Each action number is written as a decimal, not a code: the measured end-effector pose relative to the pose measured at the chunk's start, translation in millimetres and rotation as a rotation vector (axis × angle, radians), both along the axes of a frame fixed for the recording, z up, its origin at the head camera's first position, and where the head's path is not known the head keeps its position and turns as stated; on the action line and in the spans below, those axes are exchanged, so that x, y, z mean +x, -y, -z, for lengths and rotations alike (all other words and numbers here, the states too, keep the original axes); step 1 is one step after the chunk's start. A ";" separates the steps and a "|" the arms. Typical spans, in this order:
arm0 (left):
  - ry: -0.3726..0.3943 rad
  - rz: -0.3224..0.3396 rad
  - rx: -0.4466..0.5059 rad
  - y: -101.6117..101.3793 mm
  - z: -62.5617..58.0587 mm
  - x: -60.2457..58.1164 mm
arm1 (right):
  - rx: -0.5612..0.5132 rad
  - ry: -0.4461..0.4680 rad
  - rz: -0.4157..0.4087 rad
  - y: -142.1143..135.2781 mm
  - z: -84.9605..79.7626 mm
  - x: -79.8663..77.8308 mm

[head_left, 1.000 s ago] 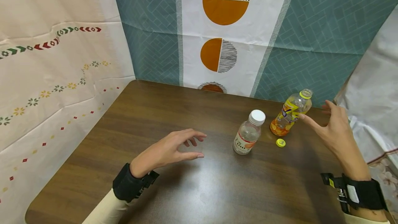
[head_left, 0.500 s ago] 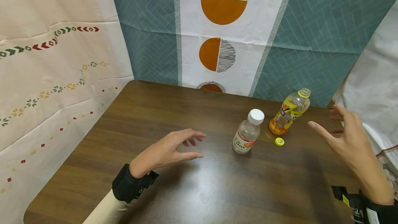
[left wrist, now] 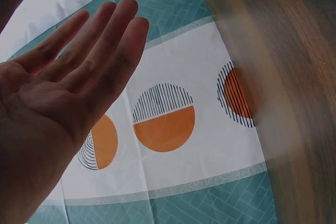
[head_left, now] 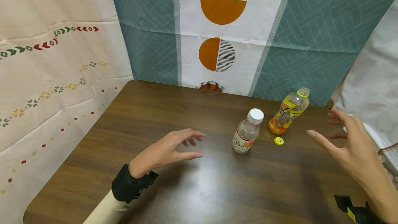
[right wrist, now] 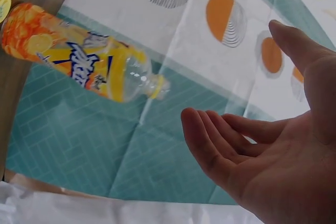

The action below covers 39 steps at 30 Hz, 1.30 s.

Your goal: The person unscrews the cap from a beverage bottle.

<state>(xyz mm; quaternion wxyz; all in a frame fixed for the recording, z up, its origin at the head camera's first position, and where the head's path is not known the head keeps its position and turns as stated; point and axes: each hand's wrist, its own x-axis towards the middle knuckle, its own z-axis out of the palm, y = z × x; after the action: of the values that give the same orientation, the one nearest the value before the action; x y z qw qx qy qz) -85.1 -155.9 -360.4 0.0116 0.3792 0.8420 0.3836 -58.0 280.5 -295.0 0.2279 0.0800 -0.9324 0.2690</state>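
Note:
A clear plastic bottle (head_left: 245, 134) with a white cap and a cream label stands on the table, between my two hands. Behind it and to the right is an uncapped plastic bottle (head_left: 287, 111) with a yellow and orange label; its open neck (right wrist: 159, 86) shows in the right wrist view. The yellow bottle cap (head_left: 278, 141) lies on the table in front of that bottle. My left hand (head_left: 174, 149) hovers left of the white-capped bottle, fingers relaxed, holding nothing. To the right of the yellow bottle, my right hand (head_left: 351, 144) hangs in the air with thumb and fingers spread, also holding nothing.
The brown wooden table (head_left: 149, 113) meets a teal and white patterned cloth (head_left: 214, 34) along its back edge. A cream cloth (head_left: 62, 78) hangs at the left and a white cloth (head_left: 370, 89) at the right.
My right hand has drawn away from the yellow bottle, moving right and toward me. The left hand, both bottles and the cap stay where they were; the head view shifts slightly.

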 end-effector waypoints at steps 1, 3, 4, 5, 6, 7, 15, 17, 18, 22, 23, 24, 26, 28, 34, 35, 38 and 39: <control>0.000 -0.002 0.000 0.4 0.3 0.0 | 0.002 -0.010 -0.006 1.7 -0.7 1.6; 0.001 -0.003 0.003 1.2 0.8 0.1 | -0.002 -0.023 -0.016 5.0 -2.3 4.8; 0.002 -0.001 0.006 1.6 0.9 0.3 | -0.005 -0.034 -0.023 6.6 -3.1 6.3; 0.001 0.000 0.008 2.0 1.1 0.3 | -0.007 -0.048 -0.028 8.1 -3.9 7.8; -0.001 0.001 0.010 2.3 1.3 0.3 | -0.009 -0.064 -0.038 10.0 -4.7 9.1; -0.002 0.002 0.011 2.6 1.5 0.3 | -0.010 -0.083 -0.051 12.0 -5.4 10.2; -0.001 -0.004 0.008 5.2 1.9 0.9 | 0.027 -0.204 -0.169 28.9 -11.6 15.3; 0.005 -0.009 0.001 5.8 1.9 1.0 | 0.034 -0.205 -0.185 33.1 -13.0 16.4; 0.006 -0.010 -0.001 6.0 1.9 0.9 | 0.036 -0.200 -0.187 35.2 -13.6 16.9; 0.004 -0.008 -0.010 6.8 2.1 0.6 | 0.046 -0.185 -0.191 42.6 -16.0 18.0; 0.002 -0.006 -0.011 7.0 2.1 0.6 | 0.048 -0.185 -0.195 44.4 -16.5 18.0; 0.001 -0.004 -0.010 7.2 2.2 0.4 | 0.049 -0.193 -0.207 46.0 -16.9 17.4; 0.001 -0.002 -0.005 7.8 2.4 0.4 | 0.049 -0.196 -0.231 50.5 -17.6 15.9; 0.006 -0.003 0.000 8.4 2.5 0.6 | 0.053 -0.202 -0.261 55.4 -17.9 13.0; 0.007 -0.005 0.001 9.4 3.1 0.8 | 0.079 -0.201 -0.314 71.4 -18.4 0.1; 0.006 -0.005 -0.001 9.4 3.2 0.7 | 0.082 -0.197 -0.319 74.0 -18.7 -2.0; 0.004 -0.005 -0.002 9.5 3.6 0.4 | 0.092 -0.172 -0.317 81.2 -18.8 -6.6; 0.006 -0.006 -0.002 9.7 3.5 0.4 | 0.098 -0.161 -0.315 83.2 -19.0 -8.1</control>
<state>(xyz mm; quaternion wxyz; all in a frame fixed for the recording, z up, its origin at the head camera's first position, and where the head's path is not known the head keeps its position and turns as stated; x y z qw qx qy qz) -84.7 -165.6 -363.9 0.0133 0.3755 0.8435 0.3840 -66.1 197.3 -276.0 0.2527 0.2575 -0.8990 0.2483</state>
